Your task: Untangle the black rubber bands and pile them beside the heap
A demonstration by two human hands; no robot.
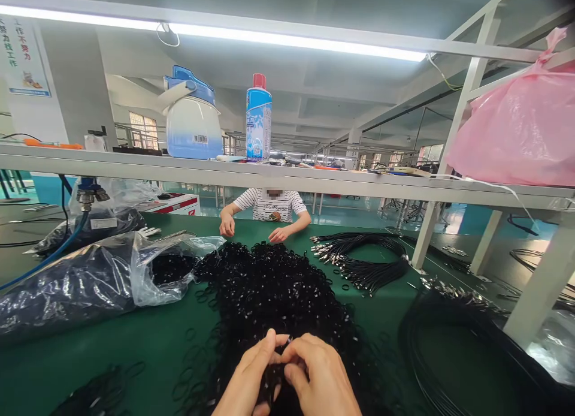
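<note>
A large heap of thin black rings [278,290] spreads over the green tabletop, many of them with a small shiny spot. Low in the view, my left hand [251,374] and my right hand [318,374] come together above the near part of this heap. The fingertips of both are pinched and almost touch. A black ring [271,381] appears to be between them, mostly hidden by the fingers and dark against the heap. Loose rings [193,356] lie to the left of my left hand.
Left lies a clear plastic bag [81,284] of black rings, its mouth toward the heap. Coiled black cables [368,257] with metal ends lie right; more cables [422,344] nearer. Opposite, a person [269,209] has both hands at the heap. A shelf [287,179] crosses overhead, holding a jug [193,122].
</note>
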